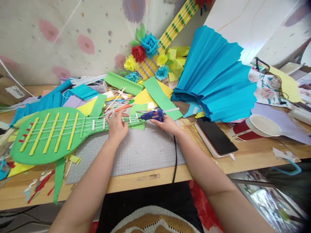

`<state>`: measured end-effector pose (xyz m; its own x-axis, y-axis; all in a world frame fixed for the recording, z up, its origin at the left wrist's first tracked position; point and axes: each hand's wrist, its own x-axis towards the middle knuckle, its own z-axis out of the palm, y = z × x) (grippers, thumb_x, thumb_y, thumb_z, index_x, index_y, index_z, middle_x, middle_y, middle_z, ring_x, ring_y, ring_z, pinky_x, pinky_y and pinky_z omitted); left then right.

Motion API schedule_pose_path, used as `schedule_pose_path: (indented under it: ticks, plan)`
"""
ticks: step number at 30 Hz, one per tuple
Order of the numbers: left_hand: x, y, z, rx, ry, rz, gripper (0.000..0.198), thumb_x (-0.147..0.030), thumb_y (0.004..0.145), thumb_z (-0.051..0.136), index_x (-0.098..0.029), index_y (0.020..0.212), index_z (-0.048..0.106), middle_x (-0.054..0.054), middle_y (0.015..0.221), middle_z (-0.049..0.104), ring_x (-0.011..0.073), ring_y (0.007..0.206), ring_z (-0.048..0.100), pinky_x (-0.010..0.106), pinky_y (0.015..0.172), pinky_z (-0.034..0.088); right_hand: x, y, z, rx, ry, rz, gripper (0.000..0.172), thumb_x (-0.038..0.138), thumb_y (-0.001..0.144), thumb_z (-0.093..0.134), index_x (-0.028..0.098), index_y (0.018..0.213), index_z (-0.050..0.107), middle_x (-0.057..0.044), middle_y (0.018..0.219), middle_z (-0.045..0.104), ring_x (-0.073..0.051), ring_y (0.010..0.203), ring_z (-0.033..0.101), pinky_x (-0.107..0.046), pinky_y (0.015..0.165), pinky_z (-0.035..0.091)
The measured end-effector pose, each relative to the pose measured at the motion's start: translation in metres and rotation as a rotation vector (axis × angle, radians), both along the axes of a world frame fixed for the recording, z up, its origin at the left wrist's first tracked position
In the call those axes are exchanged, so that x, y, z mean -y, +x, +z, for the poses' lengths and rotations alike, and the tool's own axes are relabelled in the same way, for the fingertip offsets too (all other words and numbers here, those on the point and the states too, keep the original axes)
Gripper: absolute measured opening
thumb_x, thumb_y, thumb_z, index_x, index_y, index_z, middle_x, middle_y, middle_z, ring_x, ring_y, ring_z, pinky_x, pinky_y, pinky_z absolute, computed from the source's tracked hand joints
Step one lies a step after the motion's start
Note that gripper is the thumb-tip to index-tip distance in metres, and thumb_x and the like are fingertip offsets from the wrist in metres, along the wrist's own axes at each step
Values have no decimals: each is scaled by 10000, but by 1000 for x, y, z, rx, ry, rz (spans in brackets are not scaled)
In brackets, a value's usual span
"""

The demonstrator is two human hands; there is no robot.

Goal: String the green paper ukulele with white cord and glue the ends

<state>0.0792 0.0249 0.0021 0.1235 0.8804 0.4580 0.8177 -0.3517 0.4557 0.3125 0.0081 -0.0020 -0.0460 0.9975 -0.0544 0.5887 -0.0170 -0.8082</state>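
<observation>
A green craft guitar (52, 137) with yellow bars and white strings lies on the table, its neck pointing right. My left hand (118, 126) rests on that neck, fingers bent around the strings and small white crosspieces. My right hand (167, 124) grips a blue hot glue gun (152, 115). The gun's nozzle points left, close to the end of the neck; whether it touches cannot be made out. A black cord (175, 158) hangs from the gun over the table edge. Beneath both hands lies a grey cutting mat (143, 150).
Behind stands a yellow craft guitar (167, 37) with paper flowers. Pleated blue paper (218, 74) rises at right. A phone (216, 136) and a red-and-white paper cup (257, 127) are to the right. Green strips (123, 83) and paper scraps (41, 186) lie about.
</observation>
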Motion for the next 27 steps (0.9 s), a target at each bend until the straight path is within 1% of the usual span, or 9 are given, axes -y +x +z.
schedule_pose_path:
  ticks: [4,8,13,27]
  plan:
    - [-1,-1,-2,4,24,-5,555,-28,632,446,-229,1147,498,8,977,728,232,1064,596,456,1068,212,0,2,1,23,-16,-16,439,597,737,602,178,848,669,-34,668,628,-181,695,608,-287,662,471]
    - [-1,-1,-3,1,29,-1,560,-34,633,447,-234,1154,499,10,984,729,237,1058,597,456,1070,206,1,4,2,0,-8,-11,452,603,743,592,171,854,668,-39,676,633,-182,698,609,-291,661,473]
    - [-1,-1,-3,0,31,-4,550,-31,637,448,-235,1145,503,7,976,731,239,1083,588,453,1068,207,0,4,0,13,7,23,430,602,739,595,188,835,663,-27,660,623,-183,692,605,-294,655,472]
    - [-1,0,-2,6,21,-6,556,-25,634,448,-238,1145,497,10,985,729,238,1065,595,458,1068,211,1,2,2,19,-1,5,442,609,737,594,186,843,668,-27,656,621,-189,699,606,-297,659,471]
